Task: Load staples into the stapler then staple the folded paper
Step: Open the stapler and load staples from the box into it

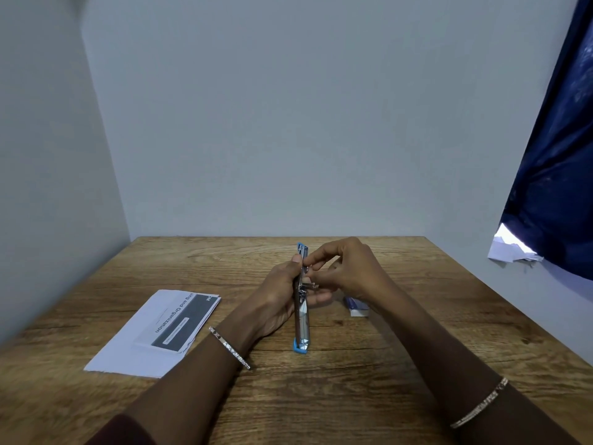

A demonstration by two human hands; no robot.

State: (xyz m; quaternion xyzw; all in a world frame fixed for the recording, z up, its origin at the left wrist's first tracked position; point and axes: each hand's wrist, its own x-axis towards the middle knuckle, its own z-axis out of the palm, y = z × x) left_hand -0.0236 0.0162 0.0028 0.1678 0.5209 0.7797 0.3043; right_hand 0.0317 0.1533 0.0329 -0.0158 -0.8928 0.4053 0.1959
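While on edge, stapler (302,319) between fingers (323,251).

Chrome stapler (301,319) with blue end caps: opened out into one long line, turned on edge, near end down on the bench (353,396), middle gripped in the left hand (276,300). Short staple strip (313,286) jutting sideways from its middle, pinched by the right hand (356,274). Folded paper (154,335), white with a dark printed band, flat at the left, well apart. Small blue-and-white staple box (357,308) near the stapler's right, partly hidden.
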